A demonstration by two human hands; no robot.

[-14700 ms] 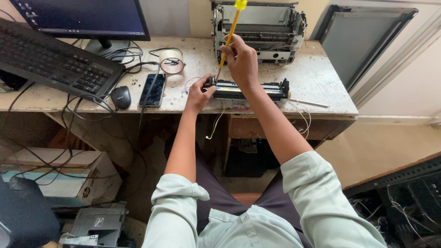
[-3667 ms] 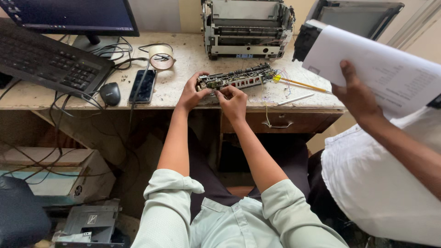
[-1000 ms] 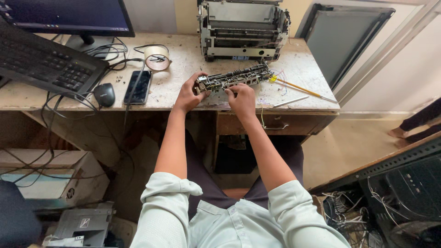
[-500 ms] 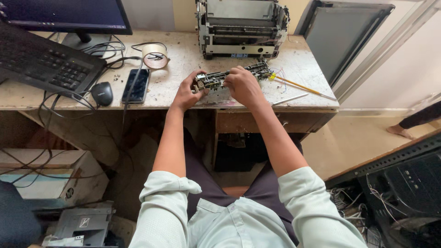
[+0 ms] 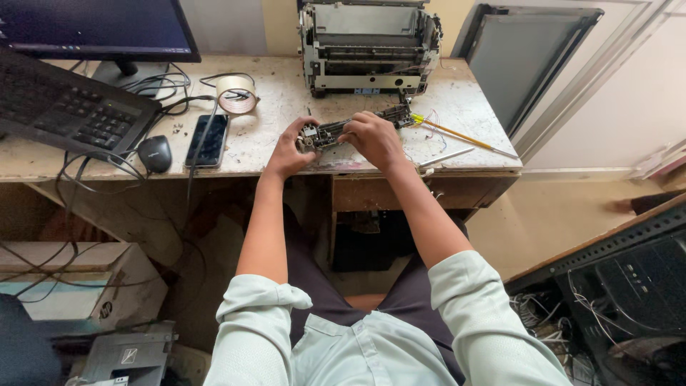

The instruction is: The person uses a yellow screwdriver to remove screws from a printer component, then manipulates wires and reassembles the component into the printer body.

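Gripping the long printer part (image 5: 351, 129) at both ends, the person holds it just above the front edge of the desk (image 5: 286, 154). The left hand (image 5: 289, 150) is closed around the left end, thumb up against its side, and the right hand (image 5: 375, 139) lies over the middle with fingers curled down on top, so most of the right half shows only past the knuckles. The part sits slightly slanted, its far end raised toward the stripped printer body (image 5: 368, 46) that stands at the back of the desk.

Thin wires trail from the part toward the desk edge. To handle it well, I would judge that the hands should keep it level and supported from both ends, with fingers kept off the small gears and away from those loose wires, which could snag or pull free.

A yellow-handled screwdriver (image 5: 461, 136) lies just beside the part's right end. Farther left are a phone (image 5: 207, 139), a mouse (image 5: 153, 152), a roll of tape (image 5: 236, 93) and a keyboard (image 5: 68, 111) under a monitor (image 5: 93, 28).
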